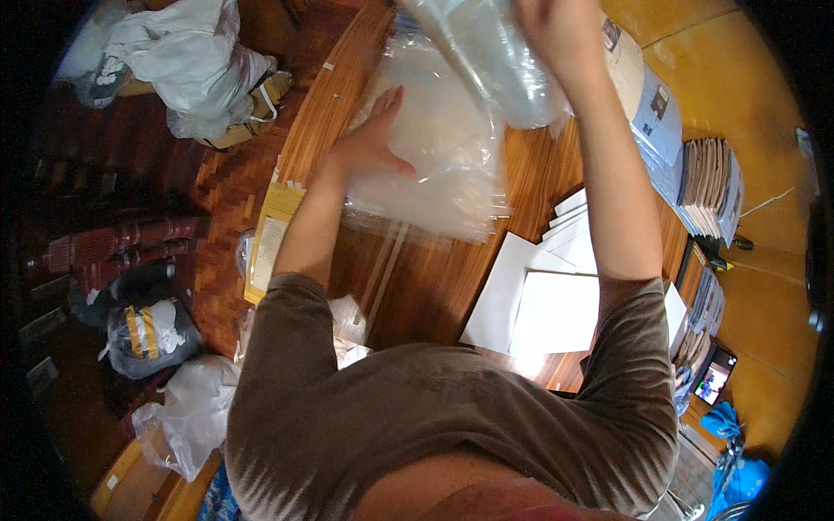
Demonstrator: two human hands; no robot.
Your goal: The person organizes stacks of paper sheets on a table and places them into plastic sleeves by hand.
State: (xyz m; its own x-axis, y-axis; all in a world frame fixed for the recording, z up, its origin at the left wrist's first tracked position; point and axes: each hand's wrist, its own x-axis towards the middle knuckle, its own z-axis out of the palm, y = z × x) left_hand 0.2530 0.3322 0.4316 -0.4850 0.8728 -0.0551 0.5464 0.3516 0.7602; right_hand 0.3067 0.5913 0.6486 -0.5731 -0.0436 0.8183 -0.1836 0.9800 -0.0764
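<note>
My left hand point(373, 143) rests with fingers spread on a stack of clear plastic bags point(452, 174) on the wooden table point(417, 286). At the top edge, my right hand point(560, 39) is blurred and partly cut off by the frame. It grips a clear plastic bag point(499, 61), which hangs bent and glossy over the far right part of the stack. White sheets point(556, 313) lie fanned and overlapping on the table, under and beside my right forearm.
Piles of printed booklets point(708, 182) line the right side, with a lit phone point(716, 376) lower down. A yellow envelope point(269, 234) lies at the table's left edge. White sacks point(187, 61) and a black bundle point(152, 339) are on the left.
</note>
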